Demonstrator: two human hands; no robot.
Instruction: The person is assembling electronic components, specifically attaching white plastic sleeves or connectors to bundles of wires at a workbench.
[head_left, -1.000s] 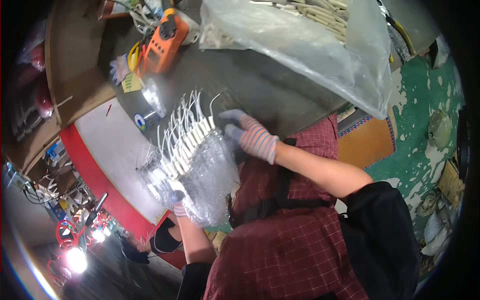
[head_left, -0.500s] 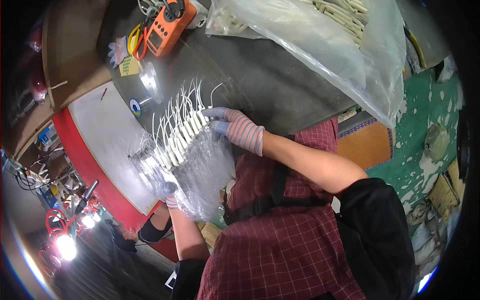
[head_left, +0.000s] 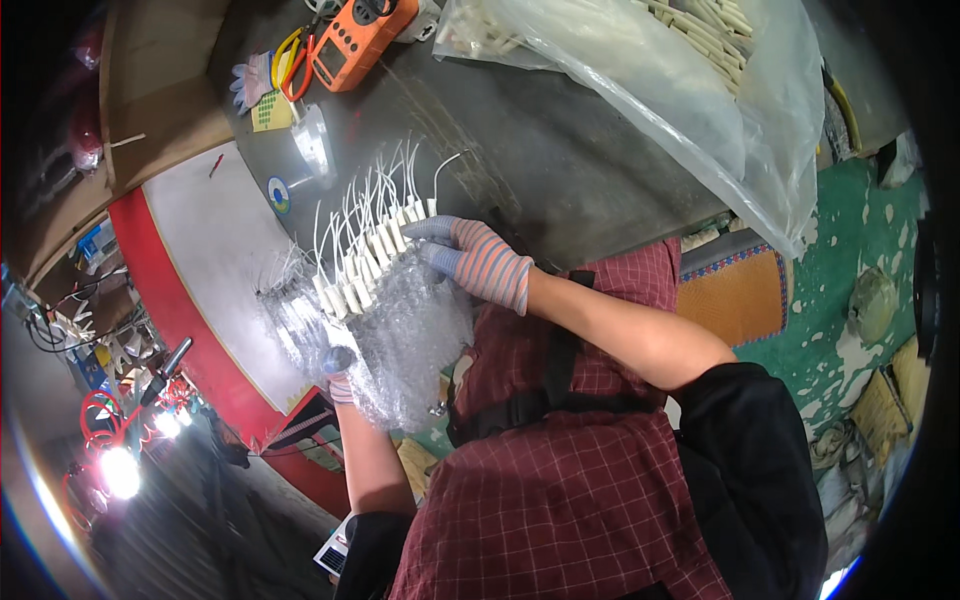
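Observation:
A clear, crinkled plastic bundle (head_left: 410,335), bubble wrap by its look, is held up in front of me. Along its top stands a row of white tube-shaped parts (head_left: 372,262), each with a thin white wire lead pointing up and away. At the bundle's near left, my left hand (head_left: 340,372), in a striped glove, is closed on the plastic; most of its fingers are hidden beneath. My right hand (head_left: 475,258), gloved alike, grips the bundle's right end, its fingertips against the last white parts.
A dark table (head_left: 560,160) carries an orange meter (head_left: 358,42), pliers (head_left: 292,68), a spool (head_left: 278,194) and a big clear bag (head_left: 660,110) of pale tubes. Left of the bundle lies a white board with a red border (head_left: 150,245). A bright lamp (head_left: 120,472) shines at lower left.
The view has shifted slightly, so table items appear a little farther right. A person's arm at lower left has gone out of sight. Both hands keep their hold on the bundle.

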